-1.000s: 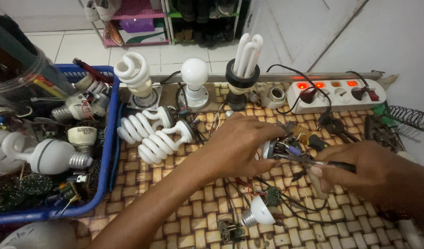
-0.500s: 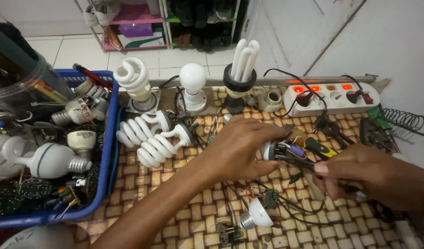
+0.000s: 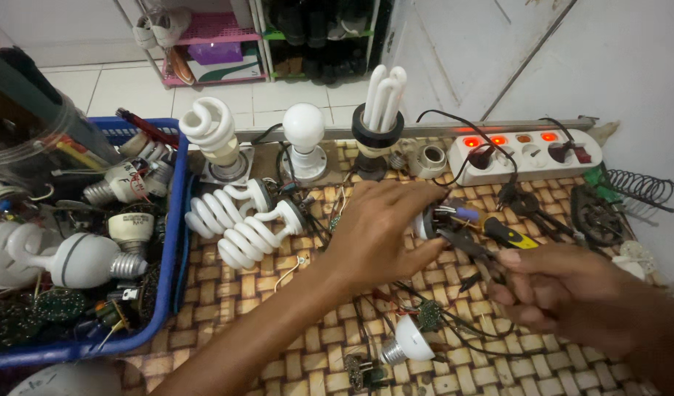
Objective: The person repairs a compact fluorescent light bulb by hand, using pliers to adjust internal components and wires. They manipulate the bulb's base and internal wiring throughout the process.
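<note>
My left hand (image 3: 381,231) reaches across the woven mat and grips a small lamp base (image 3: 428,222) with wires sticking out of it. My right hand (image 3: 564,293) holds a dark pair of pliers (image 3: 470,251) whose tip touches that lamp base. A yellow and black screwdriver (image 3: 507,233) lies just behind the two hands. A small white bulb (image 3: 406,343) and a little round circuit board (image 3: 428,315) lie on the mat below my hands.
A blue basket (image 3: 177,220) of old bulbs and parts stands at the left. Two spiral lamps (image 3: 241,224) lie beside it. Three upright lamps (image 3: 304,136) stand in sockets at the back. A white power strip (image 3: 527,158) with lit red switches sits at the right, by a coil spring (image 3: 645,189).
My right hand has moved down and to the right with the pliers. My left hand keeps its grip on the lamp base. The view has shifted slightly.
</note>
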